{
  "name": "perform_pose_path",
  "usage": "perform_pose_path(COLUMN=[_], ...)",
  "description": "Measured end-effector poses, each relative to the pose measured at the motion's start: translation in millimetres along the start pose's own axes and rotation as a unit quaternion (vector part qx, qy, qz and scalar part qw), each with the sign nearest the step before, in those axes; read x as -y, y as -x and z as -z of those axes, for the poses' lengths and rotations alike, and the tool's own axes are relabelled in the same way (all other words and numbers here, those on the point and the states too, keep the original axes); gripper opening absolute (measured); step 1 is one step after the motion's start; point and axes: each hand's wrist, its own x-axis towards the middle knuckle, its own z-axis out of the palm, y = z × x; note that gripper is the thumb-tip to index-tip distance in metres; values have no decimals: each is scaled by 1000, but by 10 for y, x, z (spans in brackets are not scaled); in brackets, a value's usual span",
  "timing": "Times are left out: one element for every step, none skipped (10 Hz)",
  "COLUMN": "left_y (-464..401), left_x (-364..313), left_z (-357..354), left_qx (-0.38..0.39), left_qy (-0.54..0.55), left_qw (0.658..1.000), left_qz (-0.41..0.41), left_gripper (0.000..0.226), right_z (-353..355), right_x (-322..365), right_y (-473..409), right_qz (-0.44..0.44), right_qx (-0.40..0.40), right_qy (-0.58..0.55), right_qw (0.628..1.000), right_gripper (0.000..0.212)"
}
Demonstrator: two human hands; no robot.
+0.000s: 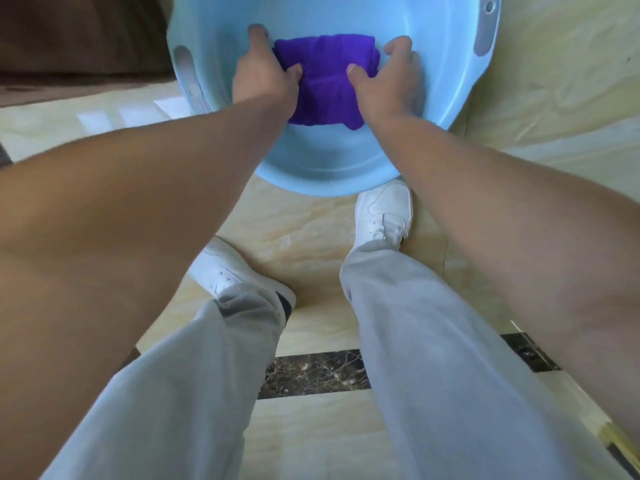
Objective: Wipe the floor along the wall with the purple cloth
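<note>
A purple cloth [325,81] lies bunched inside a light blue plastic basin [332,164] on the floor ahead of my feet. My left hand [263,74] grips the cloth's left edge, thumb pressed into the fabric. My right hand [391,81] grips its right edge in the same way. Both forearms reach forward and down into the basin. The lower part of the cloth hangs loose toward the basin's near wall.
The basin stands on glossy beige marble floor [304,237] with a dark stone inlay strip [311,375] behind my feet. A beige wall [554,74] rises at the right. A dark brown area [69,39] lies at the upper left. My white shoes stand just short of the basin.
</note>
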Motion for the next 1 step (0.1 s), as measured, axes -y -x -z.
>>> perform_pose_path(left_y=[257], left_x=[-100], left_z=[130], left_qx=[-10], left_qy=[-56], left_qw=[998], left_qz=[8], left_gripper=[68], right_z=[126], right_x=[156], right_y=[197], right_qz=[11], right_qx=[-29], right_qy=[12], right_qw=[999], right_gripper=[49])
